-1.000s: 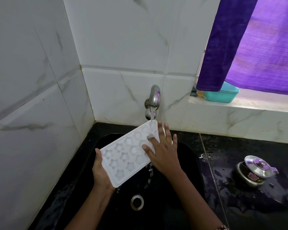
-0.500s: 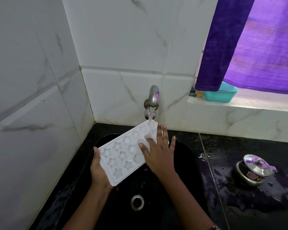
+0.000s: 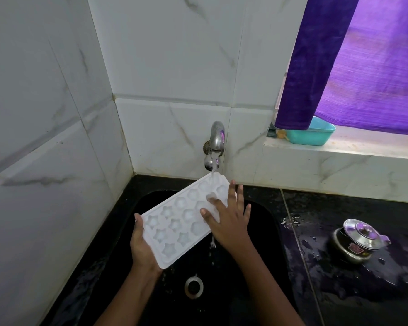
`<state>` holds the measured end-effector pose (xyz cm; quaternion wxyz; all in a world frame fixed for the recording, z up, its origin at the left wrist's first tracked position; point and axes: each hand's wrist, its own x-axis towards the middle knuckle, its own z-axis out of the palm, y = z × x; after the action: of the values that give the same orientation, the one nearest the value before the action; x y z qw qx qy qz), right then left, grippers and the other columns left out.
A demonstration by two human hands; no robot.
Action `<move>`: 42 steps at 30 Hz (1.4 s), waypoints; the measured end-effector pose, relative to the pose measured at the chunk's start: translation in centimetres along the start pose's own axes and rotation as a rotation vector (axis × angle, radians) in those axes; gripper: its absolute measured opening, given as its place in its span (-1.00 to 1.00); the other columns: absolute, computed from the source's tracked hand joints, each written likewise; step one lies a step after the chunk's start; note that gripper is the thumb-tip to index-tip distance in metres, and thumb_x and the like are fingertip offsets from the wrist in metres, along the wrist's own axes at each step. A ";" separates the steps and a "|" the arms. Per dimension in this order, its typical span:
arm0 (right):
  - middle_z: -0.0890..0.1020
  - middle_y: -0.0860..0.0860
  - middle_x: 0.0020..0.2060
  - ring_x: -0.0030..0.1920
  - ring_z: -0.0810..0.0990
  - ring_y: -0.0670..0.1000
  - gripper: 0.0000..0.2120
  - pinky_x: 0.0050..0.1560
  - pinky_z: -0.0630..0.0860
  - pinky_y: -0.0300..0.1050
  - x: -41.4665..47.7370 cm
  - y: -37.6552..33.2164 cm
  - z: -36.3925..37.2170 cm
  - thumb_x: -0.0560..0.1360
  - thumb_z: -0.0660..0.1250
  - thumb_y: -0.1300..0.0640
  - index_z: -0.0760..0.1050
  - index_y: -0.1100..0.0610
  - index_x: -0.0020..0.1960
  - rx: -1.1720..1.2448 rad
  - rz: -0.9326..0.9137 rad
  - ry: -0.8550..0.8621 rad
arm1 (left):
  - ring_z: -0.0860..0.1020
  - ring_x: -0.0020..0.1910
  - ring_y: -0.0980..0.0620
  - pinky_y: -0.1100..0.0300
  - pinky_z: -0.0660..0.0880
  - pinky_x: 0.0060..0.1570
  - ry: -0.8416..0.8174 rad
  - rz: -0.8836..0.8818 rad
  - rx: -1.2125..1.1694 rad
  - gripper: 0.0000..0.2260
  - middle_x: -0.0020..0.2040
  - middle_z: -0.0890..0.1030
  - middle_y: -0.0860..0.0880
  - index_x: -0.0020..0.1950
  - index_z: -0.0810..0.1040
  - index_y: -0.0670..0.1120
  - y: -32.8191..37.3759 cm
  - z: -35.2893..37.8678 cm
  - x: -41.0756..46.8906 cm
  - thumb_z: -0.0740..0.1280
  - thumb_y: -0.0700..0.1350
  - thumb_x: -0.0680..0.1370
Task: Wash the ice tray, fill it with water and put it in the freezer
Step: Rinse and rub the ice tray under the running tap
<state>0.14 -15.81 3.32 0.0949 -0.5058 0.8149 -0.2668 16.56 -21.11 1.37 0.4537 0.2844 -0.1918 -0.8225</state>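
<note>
The washing step looks to be in hand: the left hand [image 3: 143, 245] grips the near end of the ice tray [image 3: 181, 220], while the right hand [image 3: 229, 222] lies flat on its far end, fingers straight, under the running tap [image 3: 216, 147]. The white tray, with star and round moulds, slants between the hands above the sink [image 3: 257, 267]. Next it probably needs levelling so that the moulds fill.
</note>
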 end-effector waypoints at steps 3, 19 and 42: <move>-0.18 -0.05 0.53 0.43 -0.38 -0.14 -0.44 0.43 -0.26 0.15 -0.2 0.9 -0.8 0.42 0.00 -0.35 0.48 -0.11 0.22 0.068 0.026 0.106 | 0.68 -0.07 -0.18 -0.01 0.63 -0.24 0.020 0.021 -0.014 -0.38 0.03 0.68 -0.21 -0.10 0.74 -0.11 0.4 -0.2 0.0 0.08 0.33 0.50; -0.16 -0.08 0.53 0.44 -0.37 -0.11 -0.35 0.42 -0.29 0.18 1.2 0.8 0.0 0.41 -0.12 -0.37 0.50 -0.06 0.21 -0.170 -0.223 0.080 | 0.68 -0.07 -0.15 0.01 0.63 -0.23 0.072 0.110 -0.035 -0.40 0.02 0.69 -0.16 -0.10 0.74 -0.05 1.3 0.1 0.5 0.05 0.32 0.55; -0.16 -0.04 0.52 0.49 -0.31 -0.06 -0.39 0.40 -0.32 0.17 1.3 0.4 0.7 0.47 -0.11 -0.37 0.49 -0.07 0.22 -0.178 -0.203 0.203 | 0.69 -0.09 -0.13 0.02 0.63 -0.27 0.058 0.131 -0.035 -0.41 -0.01 0.70 -0.16 -0.12 0.74 -0.06 1.6 0.8 0.6 0.05 0.30 0.57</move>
<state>-0.48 -17.08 2.69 -0.0607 -0.5624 0.7853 -0.2515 16.76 -22.42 2.72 0.5169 0.2871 -0.1824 -0.7855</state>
